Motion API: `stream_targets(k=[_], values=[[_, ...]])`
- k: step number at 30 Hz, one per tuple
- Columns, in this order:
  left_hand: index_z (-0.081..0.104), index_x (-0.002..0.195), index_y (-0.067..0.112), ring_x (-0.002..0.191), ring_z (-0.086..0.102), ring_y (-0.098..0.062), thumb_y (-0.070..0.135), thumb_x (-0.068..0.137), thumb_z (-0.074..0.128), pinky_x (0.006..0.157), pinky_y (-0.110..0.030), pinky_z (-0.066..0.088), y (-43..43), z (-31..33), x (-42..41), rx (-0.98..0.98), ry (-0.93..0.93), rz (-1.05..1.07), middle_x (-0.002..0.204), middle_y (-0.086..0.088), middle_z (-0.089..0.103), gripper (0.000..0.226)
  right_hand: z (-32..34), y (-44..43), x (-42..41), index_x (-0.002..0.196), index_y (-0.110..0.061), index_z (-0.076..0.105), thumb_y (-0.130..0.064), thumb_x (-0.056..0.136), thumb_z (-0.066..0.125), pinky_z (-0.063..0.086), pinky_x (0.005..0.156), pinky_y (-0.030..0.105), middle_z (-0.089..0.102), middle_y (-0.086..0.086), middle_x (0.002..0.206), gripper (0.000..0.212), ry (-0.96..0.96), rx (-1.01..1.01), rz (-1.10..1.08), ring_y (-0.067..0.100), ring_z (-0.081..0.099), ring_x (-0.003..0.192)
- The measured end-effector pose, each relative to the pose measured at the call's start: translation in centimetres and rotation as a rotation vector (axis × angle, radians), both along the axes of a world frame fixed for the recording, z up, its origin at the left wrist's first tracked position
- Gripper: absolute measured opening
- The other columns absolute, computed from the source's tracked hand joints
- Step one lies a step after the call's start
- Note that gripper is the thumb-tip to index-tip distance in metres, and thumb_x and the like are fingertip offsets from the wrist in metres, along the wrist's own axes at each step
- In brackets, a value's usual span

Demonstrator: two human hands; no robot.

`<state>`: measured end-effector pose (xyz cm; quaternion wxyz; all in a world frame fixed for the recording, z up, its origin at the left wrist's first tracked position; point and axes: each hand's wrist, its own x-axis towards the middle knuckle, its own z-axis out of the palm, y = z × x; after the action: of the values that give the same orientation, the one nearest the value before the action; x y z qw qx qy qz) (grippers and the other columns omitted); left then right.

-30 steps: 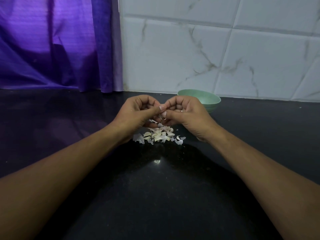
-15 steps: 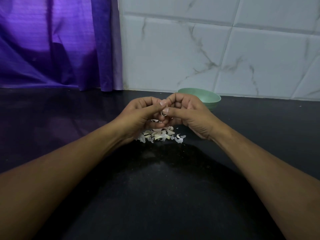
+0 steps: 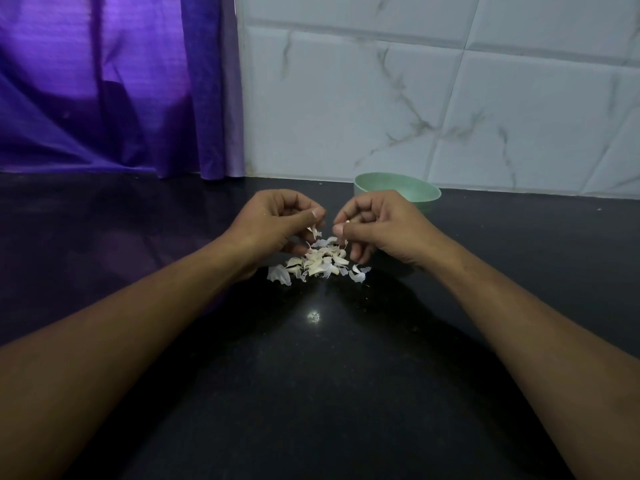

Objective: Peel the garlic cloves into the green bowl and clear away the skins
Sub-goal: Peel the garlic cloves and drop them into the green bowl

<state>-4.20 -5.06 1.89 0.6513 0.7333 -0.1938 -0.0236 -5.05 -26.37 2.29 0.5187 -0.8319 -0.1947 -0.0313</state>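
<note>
A small heap of pale garlic cloves and papery skins lies on the black counter. Just above it, my left hand pinches a strip of garlic skin between thumb and forefinger. My right hand pinches a small garlic clove, mostly hidden by the fingers. The two hands are a short gap apart. The green bowl stands behind my right hand by the wall; its inside is not visible.
A white marble-patterned tiled wall backs the counter. A purple curtain hangs at the back left, its hem on the counter.
My hands, which were pressed together on the clove, have drawn apart. A strip of skin has come away in the left hand, and the clove stays in the right.
</note>
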Motion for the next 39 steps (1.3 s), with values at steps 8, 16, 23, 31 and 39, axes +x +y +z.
stream_targets(k=[8,16,23,31,39], values=[[0.069,0.108,-0.004,0.067,0.065,-0.013,0.012,0.091,0.077,0.058,-0.026,0.058,0.2,0.1,0.0,0.106,0.026,-0.077,0.083,-0.014,0.069,0.025,0.2,-0.3,0.0,0.108,0.005,0.07,-0.007,0.095,0.071,0.055,0.048,0.026,0.074,0.015,0.081,0.017,0.116,0.055,0.022,0.018,0.069,0.059],[0.073,0.104,0.005,0.069,0.068,-0.017,0.017,0.095,0.075,0.055,-0.024,0.055,0.6,-0.3,0.2,0.22,-0.045,-0.058,0.086,-0.014,0.077,0.015,-0.1,-0.8,0.4,0.108,0.004,0.068,-0.014,0.098,0.069,0.055,0.045,0.027,0.076,0.02,0.09,0.02,0.131,0.016,-0.08,0.019,0.069,0.057],[0.079,0.1,0.025,0.063,0.064,0.002,0.026,0.091,0.078,0.066,-0.021,0.052,1.4,-0.7,1.6,0.477,-0.336,0.189,0.08,0.008,0.075,0.009,-1.5,-0.6,1.1,0.125,-0.015,0.068,-0.019,0.102,0.064,0.044,0.052,0.012,0.071,-0.001,0.091,0.024,-0.095,-0.33,-0.212,-0.002,0.059,0.054],[0.08,0.094,0.029,0.072,0.07,-0.006,0.028,0.086,0.083,0.076,-0.033,0.058,1.5,-0.6,1.6,0.687,-0.36,0.02,0.078,0.007,0.076,0.009,-0.8,0.7,0.7,0.102,-0.017,0.077,-0.023,0.096,0.073,0.041,0.056,0.013,0.064,-0.011,0.07,0.01,-0.152,-0.577,-0.081,-0.005,0.057,0.055],[0.079,0.098,0.017,0.068,0.069,-0.009,0.022,0.09,0.08,0.068,-0.025,0.055,1.5,-0.3,1.5,0.56,-0.239,-0.176,0.08,-0.004,0.078,0.01,-0.1,0.3,0.2,0.095,-0.006,0.073,-0.012,0.087,0.082,0.048,0.056,0.022,0.068,-0.001,0.069,0.013,0.092,-0.302,0.048,0.007,0.057,0.06]])
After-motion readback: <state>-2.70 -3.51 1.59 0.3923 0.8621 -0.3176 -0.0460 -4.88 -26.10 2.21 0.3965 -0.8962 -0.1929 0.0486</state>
